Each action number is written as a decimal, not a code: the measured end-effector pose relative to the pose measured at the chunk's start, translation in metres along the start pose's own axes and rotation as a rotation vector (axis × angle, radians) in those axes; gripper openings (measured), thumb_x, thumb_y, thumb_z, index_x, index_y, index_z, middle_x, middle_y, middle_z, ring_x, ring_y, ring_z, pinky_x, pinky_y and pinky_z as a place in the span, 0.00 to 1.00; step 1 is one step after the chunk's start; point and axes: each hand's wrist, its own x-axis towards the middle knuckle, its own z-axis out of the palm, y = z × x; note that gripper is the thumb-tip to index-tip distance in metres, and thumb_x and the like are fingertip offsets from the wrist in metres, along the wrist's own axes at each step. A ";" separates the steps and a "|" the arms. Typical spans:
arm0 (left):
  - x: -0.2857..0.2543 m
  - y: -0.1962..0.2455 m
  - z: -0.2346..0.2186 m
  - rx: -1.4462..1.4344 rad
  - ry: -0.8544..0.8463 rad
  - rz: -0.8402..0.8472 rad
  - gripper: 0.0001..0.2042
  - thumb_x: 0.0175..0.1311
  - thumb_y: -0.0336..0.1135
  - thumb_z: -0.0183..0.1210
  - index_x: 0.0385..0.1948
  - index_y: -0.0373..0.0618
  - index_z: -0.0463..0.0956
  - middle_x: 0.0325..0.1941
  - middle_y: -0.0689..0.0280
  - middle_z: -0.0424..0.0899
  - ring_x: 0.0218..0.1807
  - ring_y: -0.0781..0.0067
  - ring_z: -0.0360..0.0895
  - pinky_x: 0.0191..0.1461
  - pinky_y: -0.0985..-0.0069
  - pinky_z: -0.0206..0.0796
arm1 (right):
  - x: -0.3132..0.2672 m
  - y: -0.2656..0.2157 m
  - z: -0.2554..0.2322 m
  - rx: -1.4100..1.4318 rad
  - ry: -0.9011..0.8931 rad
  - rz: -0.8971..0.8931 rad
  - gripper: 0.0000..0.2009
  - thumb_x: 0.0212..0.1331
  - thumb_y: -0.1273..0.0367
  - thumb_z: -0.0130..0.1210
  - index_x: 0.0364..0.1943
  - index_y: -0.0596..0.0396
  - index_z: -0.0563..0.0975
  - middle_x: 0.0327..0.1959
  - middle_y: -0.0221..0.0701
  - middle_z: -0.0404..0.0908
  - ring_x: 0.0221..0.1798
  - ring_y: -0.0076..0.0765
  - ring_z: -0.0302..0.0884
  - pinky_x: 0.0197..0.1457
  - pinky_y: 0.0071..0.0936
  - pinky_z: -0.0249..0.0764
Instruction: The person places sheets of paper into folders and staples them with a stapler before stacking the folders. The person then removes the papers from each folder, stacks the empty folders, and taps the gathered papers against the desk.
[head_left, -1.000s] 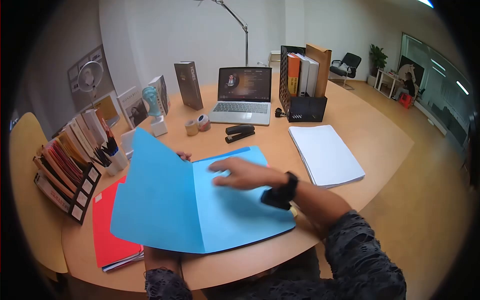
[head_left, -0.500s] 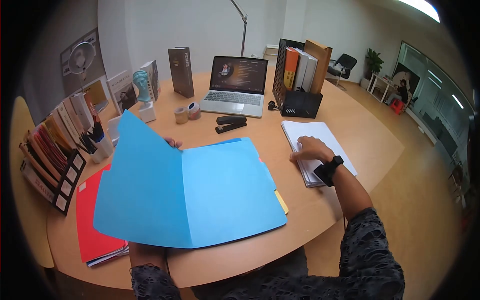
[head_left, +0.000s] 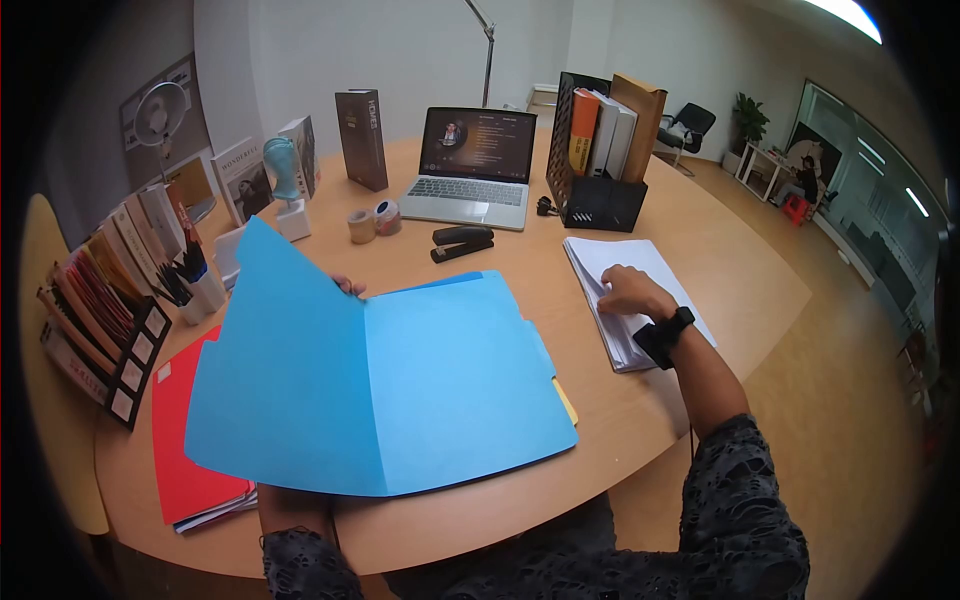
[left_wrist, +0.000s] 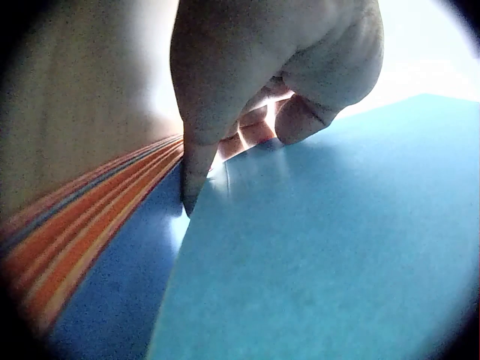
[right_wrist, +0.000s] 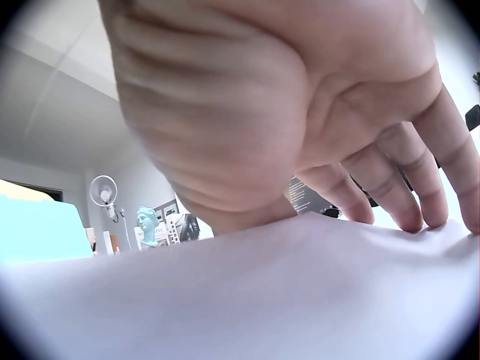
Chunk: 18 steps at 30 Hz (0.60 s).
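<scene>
A light blue file folder (head_left: 470, 390) lies spread at the front of the desk, its left cover (head_left: 285, 370) raised at a slant. My left hand (head_left: 346, 286), mostly behind that cover, grips its top edge; the left wrist view has the thumb (left_wrist: 196, 176) at the cover's edge. To the right, my right hand (head_left: 635, 293) is on a stack of white paper (head_left: 672, 268), pinching top sheets near the left edge. Those sheets bow upward under the hand, and the paper (right_wrist: 247, 292) is bent by the fingertips (right_wrist: 409, 217) in the right wrist view.
A red folder (head_left: 195, 440) with papers lies left of the blue one. Behind stand a black stapler (head_left: 462, 242), tape rolls (head_left: 362, 226), a laptop (head_left: 465, 190) and a black file holder (head_left: 600, 205). A pen cup (head_left: 205, 292) and book rack (head_left: 135, 360) are at left.
My right hand has moved from over the blue folder rightward to the paper stack, where top sheets now bend up under its fingers. The left hand stays at the raised cover.
</scene>
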 end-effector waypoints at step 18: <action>0.012 -0.020 0.023 0.004 0.069 0.038 0.09 0.66 0.40 0.53 0.38 0.46 0.72 0.54 0.59 0.75 0.56 0.59 0.74 0.52 0.56 0.77 | -0.019 -0.005 -0.021 0.234 0.002 0.131 0.18 0.49 0.70 0.57 0.46 0.65 0.78 0.46 0.53 0.81 0.48 0.55 0.82 0.51 0.39 0.78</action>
